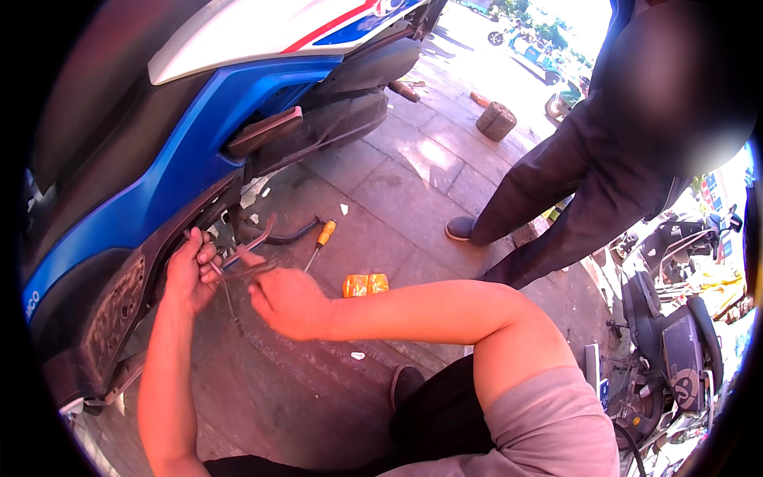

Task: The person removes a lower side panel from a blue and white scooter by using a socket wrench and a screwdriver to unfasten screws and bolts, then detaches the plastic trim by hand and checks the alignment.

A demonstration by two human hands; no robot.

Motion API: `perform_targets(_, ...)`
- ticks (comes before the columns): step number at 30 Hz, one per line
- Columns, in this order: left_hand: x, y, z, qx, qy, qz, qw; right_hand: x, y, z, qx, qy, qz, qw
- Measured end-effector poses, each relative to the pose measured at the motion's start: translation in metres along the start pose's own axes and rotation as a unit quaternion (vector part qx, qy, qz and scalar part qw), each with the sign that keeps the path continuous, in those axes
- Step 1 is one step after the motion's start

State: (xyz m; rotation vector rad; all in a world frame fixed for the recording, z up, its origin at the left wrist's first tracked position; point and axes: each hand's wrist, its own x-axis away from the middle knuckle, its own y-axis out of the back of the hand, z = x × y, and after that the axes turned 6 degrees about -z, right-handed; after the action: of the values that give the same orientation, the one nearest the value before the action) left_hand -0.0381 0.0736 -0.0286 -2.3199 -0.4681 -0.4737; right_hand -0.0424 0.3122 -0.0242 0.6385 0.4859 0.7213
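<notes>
Two hands pinching scooter cables

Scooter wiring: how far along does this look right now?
Done: the blue scooter shows an open gap low on its side, and a screwdriver lies on the pavement beside a small orange packet. In hand: the left hand and right hand hold thin cables pulled from the gap. Left: the cables hang loose and the gap is uncovered.
</notes>
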Motion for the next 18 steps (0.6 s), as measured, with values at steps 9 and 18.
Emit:
perform_targets(9, -0.014, 0.0, 0.006, 0.05, 0.013, 0.098, 0.994, -0.002, -0.04, -0.052, 0.076, -0.073, 0.139, 0.985)
perform_targets(18, -0.013, -0.006, 0.006, 0.032, 0.012, 0.035, 0.999, -0.004, -0.001, 0.038, 0.065, 0.1, 0.248, 0.961)
